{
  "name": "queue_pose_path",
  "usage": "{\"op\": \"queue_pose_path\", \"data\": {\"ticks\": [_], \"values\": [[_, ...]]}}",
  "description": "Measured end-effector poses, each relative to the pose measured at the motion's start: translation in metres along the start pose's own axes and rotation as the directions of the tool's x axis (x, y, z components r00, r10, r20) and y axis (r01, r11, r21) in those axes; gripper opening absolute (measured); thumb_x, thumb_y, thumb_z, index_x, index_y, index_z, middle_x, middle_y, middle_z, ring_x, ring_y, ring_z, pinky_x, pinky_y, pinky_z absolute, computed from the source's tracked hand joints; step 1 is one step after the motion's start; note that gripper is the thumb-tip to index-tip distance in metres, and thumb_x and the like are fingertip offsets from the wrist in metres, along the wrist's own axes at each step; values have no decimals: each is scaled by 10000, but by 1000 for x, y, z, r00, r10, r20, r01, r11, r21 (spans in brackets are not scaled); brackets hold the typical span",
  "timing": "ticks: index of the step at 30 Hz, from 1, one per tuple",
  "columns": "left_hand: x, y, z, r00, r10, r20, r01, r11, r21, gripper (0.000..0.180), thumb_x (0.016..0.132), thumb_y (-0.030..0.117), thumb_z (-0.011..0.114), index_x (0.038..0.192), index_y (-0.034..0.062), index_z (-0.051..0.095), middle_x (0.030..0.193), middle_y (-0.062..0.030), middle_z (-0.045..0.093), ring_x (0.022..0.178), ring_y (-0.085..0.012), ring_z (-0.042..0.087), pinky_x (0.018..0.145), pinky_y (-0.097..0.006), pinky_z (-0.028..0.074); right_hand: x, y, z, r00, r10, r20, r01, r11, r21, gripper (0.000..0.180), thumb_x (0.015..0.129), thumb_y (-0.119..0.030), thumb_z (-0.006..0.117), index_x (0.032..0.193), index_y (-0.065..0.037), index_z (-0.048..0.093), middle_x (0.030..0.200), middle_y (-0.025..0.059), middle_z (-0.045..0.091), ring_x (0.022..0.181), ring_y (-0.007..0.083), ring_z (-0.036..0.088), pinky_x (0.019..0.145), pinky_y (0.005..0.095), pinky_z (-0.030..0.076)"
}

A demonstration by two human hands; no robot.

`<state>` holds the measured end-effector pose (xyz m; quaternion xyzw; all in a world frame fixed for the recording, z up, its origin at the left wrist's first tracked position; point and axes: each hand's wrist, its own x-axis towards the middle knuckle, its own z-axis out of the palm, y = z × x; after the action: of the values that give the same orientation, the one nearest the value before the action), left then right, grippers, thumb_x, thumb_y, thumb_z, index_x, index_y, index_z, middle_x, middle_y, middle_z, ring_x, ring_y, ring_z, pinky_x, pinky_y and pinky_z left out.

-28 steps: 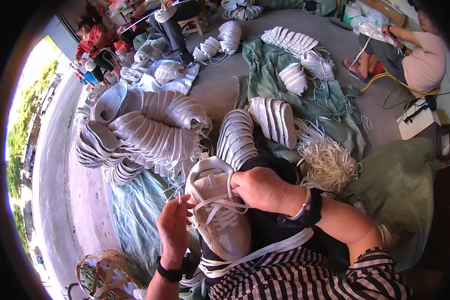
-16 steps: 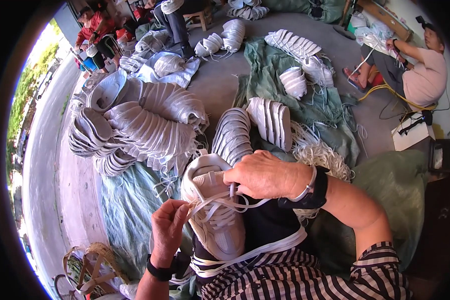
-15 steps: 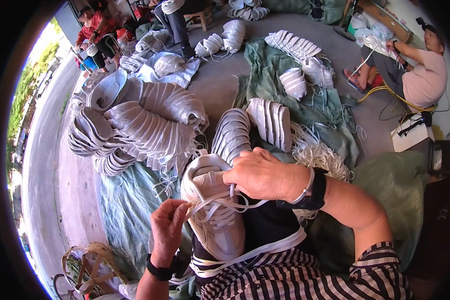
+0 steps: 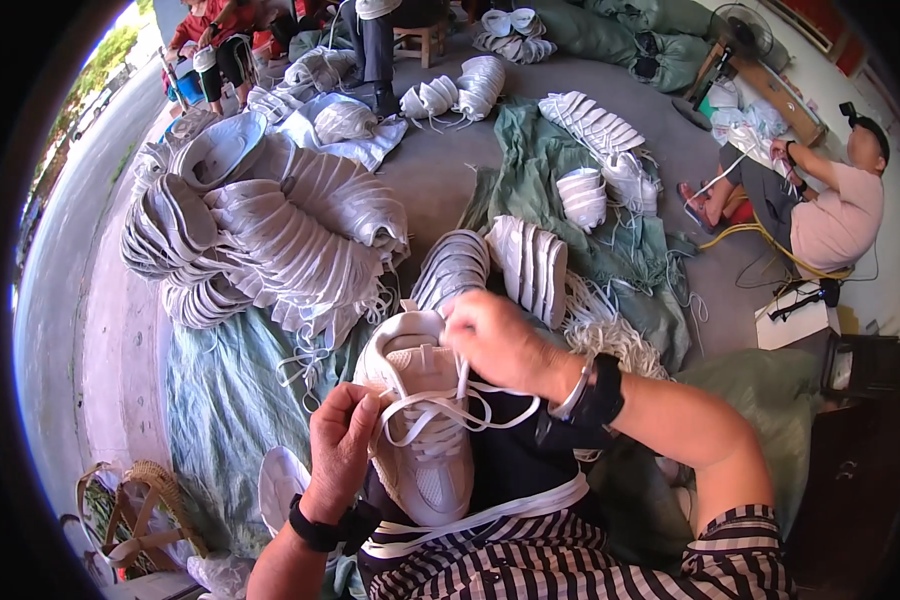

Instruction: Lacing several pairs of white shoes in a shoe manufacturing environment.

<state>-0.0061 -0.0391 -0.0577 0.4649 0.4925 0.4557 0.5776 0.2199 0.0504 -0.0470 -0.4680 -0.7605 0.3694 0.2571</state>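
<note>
A cream-and-white sneaker upper [image 4: 440, 482] rests across my lap, its collar pointing away from me. A flat white shoelace [image 4: 429, 401] is threaded through its lower eyelets and loops loosely over the tongue. At the left eyelet edge, my left hand [image 4: 340, 440] pinches the lace between thumb and forefinger. My right hand [image 4: 505, 343] is closed beside the collar on the right, somewhat blurred; a strand of the lace runs up to its fingers. Its fingertips are partly hidden. Several white laces [image 4: 510, 512] lie across my lap below the upper.
Stacked uppers [image 4: 300, 230] form a large pile at left. A grey stack [image 4: 452, 268], a white stack [image 4: 526, 265] and a bundle of laces [image 4: 610, 325] lie just ahead. Green sheeting [image 4: 225, 420] covers the ground. A woven bag [image 4: 155, 515] stands lower left. A person [image 4: 830, 205] sits at right.
My right hand has lifted a little, away from me past the tongue, drawing the lace strand up. My left hand keeps its pinch at the left edge. The whole view has shifted slightly.
</note>
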Motion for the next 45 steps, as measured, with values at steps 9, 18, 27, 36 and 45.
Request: {"op": "queue_pose_path", "data": {"ticks": [9, 18, 27, 36, 45], "values": [[-1, -5, -4, 1000, 6, -5, -6, 1000, -25, 168, 928, 179, 583, 881, 18, 581, 732, 41, 553, 629, -17, 457, 556, -167, 357, 35, 43, -52, 907, -34, -421, -30, 989, -145, 142, 791, -148, 662, 790, -8, 639, 663, 112, 637, 630, 204, 624, 596, 314, 492], [4, 3, 0, 993, -114, 7, 114, 993, -20, 188, 909, 188, 603, 806, 32, 589, 700, 48, 552, 610, -13, 461, 536, -173, 363, -5, -33, 16, 977, -80, 199, 48, 986, 161, 120, 806, -43, 638, 922, -25, 664, 738, 49, 664, 689, 60, 583, 654, 239, 473], [6, 20, 14, 912, 410, 17, -299, 636, 712, 168, 825, 124, 666, 744, 24, 558, 677, -11, 541, 613, -100, 516, 547, -259, 430, -12, -28, 27, 977, -176, 120, 128, 935, 330, 224, 806, -26, 629, 1026, -24, 672, 791, 3, 667, 739, 29, 561, 691, 220, 468], [22, 14, -1, 989, -34, 143, 3, 977, 215, 284, 884, 283, 656, 753, 40, 591, 685, 38, 555, 628, -28, 466, 558, -198, 371, -7, -25, 27, 982, -138, 129, 100, 959, 266, 95, 805, -59, 633, 894, -29, 647, 658, 2, 611, 635, 32, 529, 591, 244, 452], [15, 22, -5, 970, -184, 157, 175, 982, 72, 380, 928, 368, 560, 870, 2, 640, 786, -1, 593, 754, -72, 509, 748, -235, 401, -20, 66, -53, 964, 259, -59, -244, 953, 181, 80, 799, -92, 679, 816, -17, 659, 677, 1, 627, 594, 52, 536, 560, 213, 450]]}}
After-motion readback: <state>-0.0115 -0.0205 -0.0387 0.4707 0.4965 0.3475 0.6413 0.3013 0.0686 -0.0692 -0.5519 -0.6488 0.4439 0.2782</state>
